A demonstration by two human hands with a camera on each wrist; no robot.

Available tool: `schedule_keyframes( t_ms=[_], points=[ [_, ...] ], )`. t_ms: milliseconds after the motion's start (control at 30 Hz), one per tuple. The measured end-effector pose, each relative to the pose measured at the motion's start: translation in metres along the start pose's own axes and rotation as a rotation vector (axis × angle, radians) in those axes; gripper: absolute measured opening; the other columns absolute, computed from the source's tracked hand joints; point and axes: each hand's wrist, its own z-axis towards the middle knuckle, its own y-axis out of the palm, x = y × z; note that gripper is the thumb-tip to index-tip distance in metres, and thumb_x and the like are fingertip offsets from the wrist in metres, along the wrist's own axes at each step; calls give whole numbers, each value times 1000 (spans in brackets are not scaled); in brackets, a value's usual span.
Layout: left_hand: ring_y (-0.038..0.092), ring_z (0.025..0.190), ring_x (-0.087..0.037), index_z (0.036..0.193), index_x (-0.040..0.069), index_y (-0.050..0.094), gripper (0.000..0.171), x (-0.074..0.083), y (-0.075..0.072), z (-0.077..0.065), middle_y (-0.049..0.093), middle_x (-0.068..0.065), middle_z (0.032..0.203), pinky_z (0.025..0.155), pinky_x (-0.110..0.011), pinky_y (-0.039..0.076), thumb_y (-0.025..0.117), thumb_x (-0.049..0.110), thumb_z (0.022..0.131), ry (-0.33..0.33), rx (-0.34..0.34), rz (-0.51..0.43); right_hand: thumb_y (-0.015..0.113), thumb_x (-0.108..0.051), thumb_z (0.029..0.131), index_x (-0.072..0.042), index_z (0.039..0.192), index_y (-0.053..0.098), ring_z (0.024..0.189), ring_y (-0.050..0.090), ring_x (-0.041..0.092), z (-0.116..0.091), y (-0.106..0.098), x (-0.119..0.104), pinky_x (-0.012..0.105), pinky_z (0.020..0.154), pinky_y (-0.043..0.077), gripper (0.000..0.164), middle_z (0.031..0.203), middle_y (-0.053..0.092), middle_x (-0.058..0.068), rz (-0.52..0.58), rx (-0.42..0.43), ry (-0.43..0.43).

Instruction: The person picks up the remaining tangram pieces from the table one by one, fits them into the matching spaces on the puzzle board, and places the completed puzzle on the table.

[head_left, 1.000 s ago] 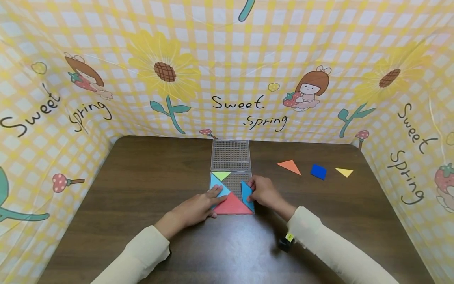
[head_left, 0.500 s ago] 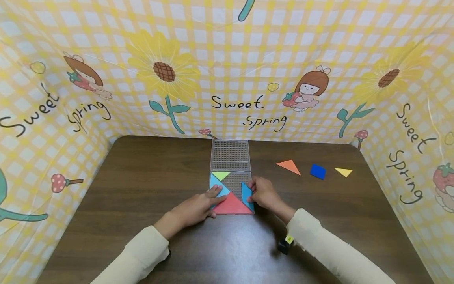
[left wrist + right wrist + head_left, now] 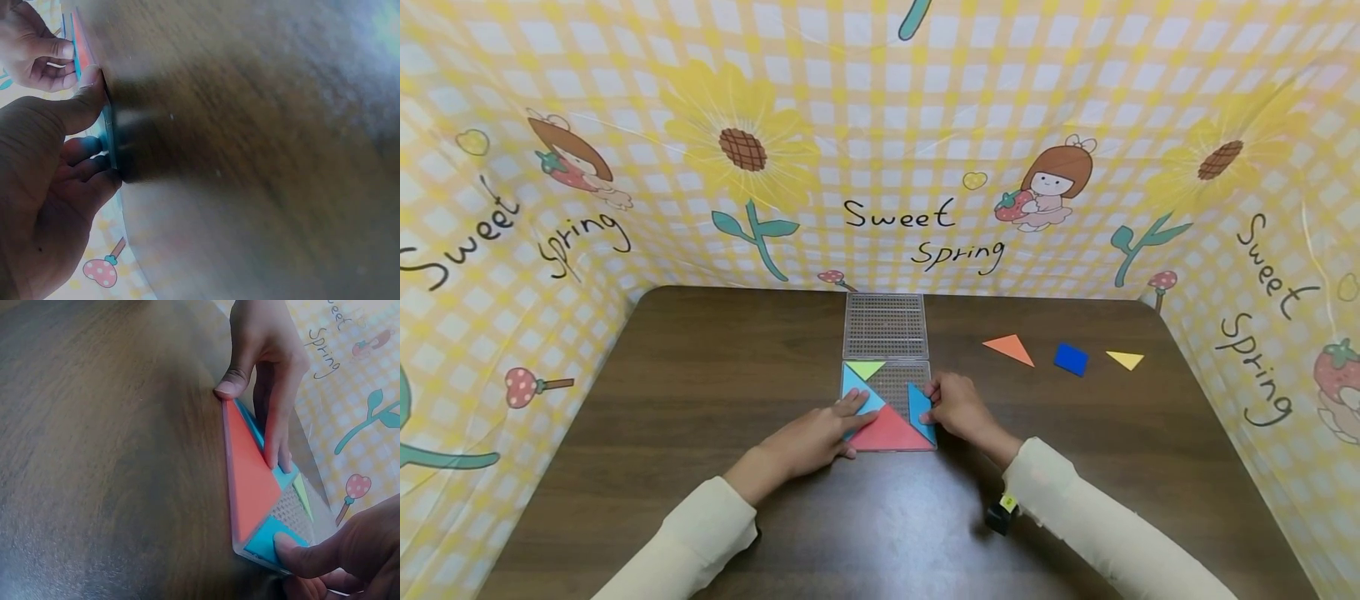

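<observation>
A clear plastic tangram box (image 3: 897, 385) lies unfolded at the middle of the table, its near half holding pieces. My left hand (image 3: 811, 437) grips the box's near left corner, with the thumb at the near edge and fingers over the large light blue triangle (image 3: 853, 386). My right hand (image 3: 958, 404) pinches the blue parallelogram tangram piece (image 3: 918, 404) at the box's right side; the right wrist view shows the thumb on the parallelogram (image 3: 259, 542). The large red triangle (image 3: 891, 431) lies along the near edge. A small green triangle (image 3: 865, 368) sits in the far left corner.
The box's other half (image 3: 886, 325) lies flat behind, near the patterned cloth (image 3: 880, 275). On the right of the table (image 3: 700, 358) lie an orange triangle (image 3: 1012, 348), a dark blue square (image 3: 1071, 359) and a small yellow triangle (image 3: 1126, 360).
</observation>
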Motion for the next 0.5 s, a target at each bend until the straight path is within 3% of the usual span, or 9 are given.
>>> schedule_keyframes(
  t_ms=[500],
  points=[
    [25, 145, -28, 147, 18, 41, 60, -1, 1, 1, 23, -12, 159, 101, -39, 47, 64, 29, 92, -4, -1, 12, 86, -8, 68, -3, 91, 63, 78, 51, 19, 1, -1, -1, 28, 68, 49, 33, 83, 57, 7, -36, -18, -4]
  ],
)
